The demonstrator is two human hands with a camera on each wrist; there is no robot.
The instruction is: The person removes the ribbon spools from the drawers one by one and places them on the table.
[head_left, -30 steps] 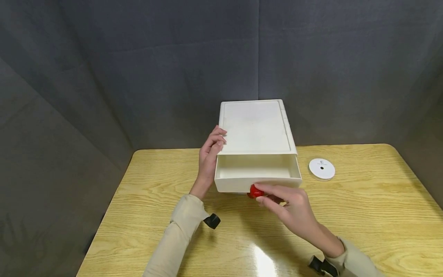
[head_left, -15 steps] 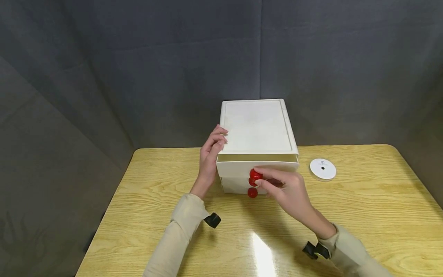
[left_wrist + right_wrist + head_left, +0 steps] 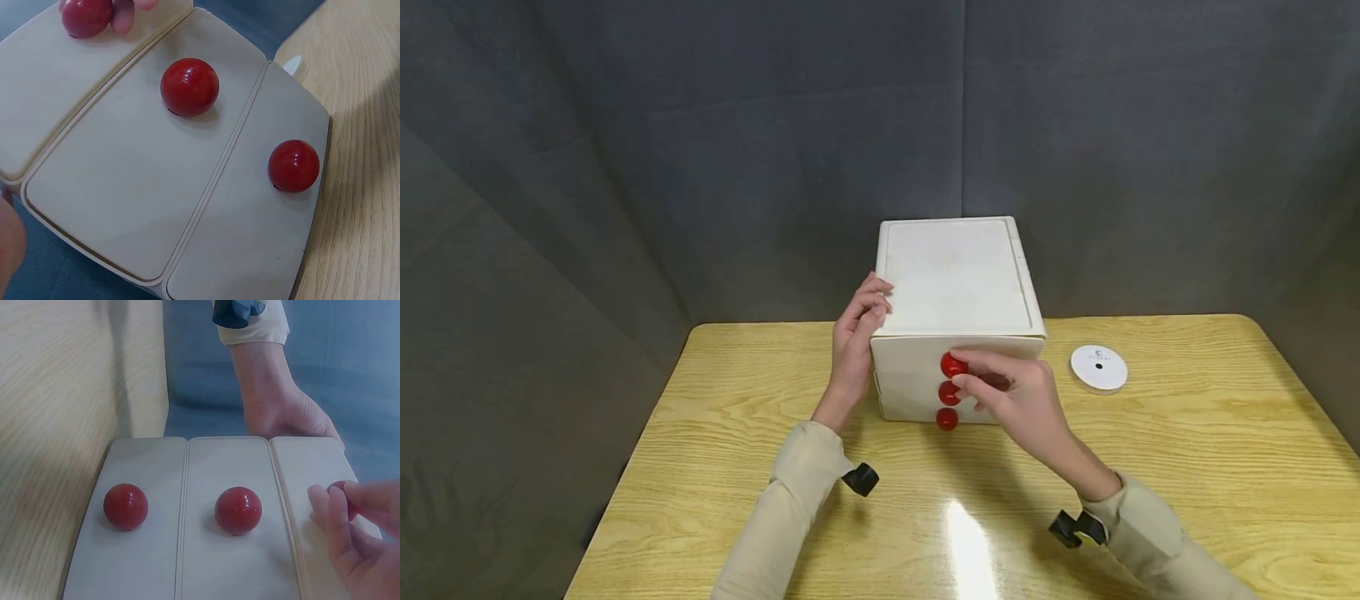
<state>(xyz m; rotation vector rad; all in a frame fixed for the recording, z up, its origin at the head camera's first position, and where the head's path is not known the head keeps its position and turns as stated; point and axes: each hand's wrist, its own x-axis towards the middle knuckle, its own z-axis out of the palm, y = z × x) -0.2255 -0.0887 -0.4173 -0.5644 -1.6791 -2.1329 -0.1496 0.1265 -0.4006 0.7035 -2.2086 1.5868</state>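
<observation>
A white three-drawer box stands on the table, a red round knob on each drawer front. My right hand pinches the top drawer's red knob between thumb and fingers. That drawer's front lies nearly level with the drawers below. The middle knob and bottom knob show untouched in the left wrist view. My left hand rests against the box's left side, fingertips over the top edge. In the right wrist view that left hand is partly hidden behind the box.
A white ribbon spool lies flat on the wooden table, to the right of the box. A dark grey curtain hangs close behind the box and along the sides.
The top drawer has slid from well out to almost fully in, pushed away by my right hand on its knob. The lower knobs have come into sight. My left hand has stayed put.
</observation>
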